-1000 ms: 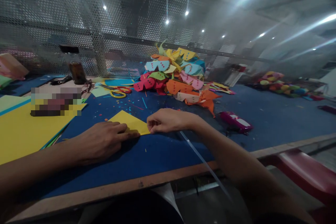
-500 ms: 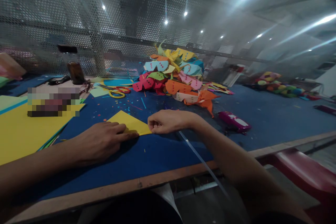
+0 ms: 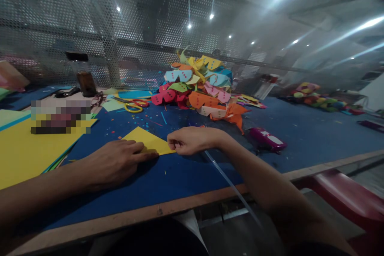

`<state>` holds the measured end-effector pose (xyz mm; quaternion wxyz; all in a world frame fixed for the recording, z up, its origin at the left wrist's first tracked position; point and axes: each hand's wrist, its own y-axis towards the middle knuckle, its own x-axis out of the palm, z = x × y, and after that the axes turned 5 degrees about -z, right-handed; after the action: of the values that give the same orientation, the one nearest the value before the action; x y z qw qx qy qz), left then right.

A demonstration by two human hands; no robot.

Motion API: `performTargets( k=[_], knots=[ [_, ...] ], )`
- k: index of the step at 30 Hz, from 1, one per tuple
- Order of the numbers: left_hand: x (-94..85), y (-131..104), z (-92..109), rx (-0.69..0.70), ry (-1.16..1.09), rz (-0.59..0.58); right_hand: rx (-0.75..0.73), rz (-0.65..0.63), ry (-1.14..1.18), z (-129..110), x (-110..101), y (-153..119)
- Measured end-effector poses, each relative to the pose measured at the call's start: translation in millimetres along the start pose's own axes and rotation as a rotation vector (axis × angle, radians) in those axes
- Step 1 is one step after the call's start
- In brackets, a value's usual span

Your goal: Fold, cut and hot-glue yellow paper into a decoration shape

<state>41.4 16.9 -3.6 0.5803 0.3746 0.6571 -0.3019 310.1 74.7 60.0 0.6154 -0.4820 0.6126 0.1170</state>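
A folded yellow paper [image 3: 150, 139], roughly a triangle, lies on the blue tabletop with its long edge towards me. My left hand [image 3: 120, 161] rests flat over its left part, index finger stretched along the near edge. At the right corner is my right hand [image 3: 189, 141], its fingers curled and pressed on the paper; the fingertips are partly hidden. Behind the paper are scissors [image 3: 133, 108] with red and yellow handles, among small paper scraps.
A heap of folded coloured paper pieces [image 3: 198, 84] stands at the back. Stacked paper sheets [image 3: 27, 156] lie left, near a dark-lidded bottle [image 3: 85, 78]. Right of my hands sit a purple case [image 3: 267, 140] and a clear strip [image 3: 228, 182] overhanging the table edge [image 3: 168, 208].
My right hand has shifted very slightly towards me and left at the paper's right corner. My left hand and the paper stay in place.
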Motion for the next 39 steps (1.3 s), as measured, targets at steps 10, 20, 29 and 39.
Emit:
performTargets(
  k=[10, 20, 29, 39],
  knots=[
    [-1.4, 0.4, 0.8, -0.004, 0.009, -0.013, 0.057, 0.018, -0.024, -5.4, -1.4, -2.3],
    [-2.0, 0.9, 0.9, 0.001, 0.002, -0.006, 0.073, 0.021, -0.063, -7.3, -0.9, -3.5],
    [-0.6, 0.5, 0.2, 0.003, 0.007, -0.008, 0.038, 0.012, -0.067, -4.6, 1.3, -1.5],
    [-1.8, 0.9, 1.2, -0.004, 0.008, -0.006, 0.092, 0.027, -0.093, -6.3, 1.4, -3.3]
  ],
)
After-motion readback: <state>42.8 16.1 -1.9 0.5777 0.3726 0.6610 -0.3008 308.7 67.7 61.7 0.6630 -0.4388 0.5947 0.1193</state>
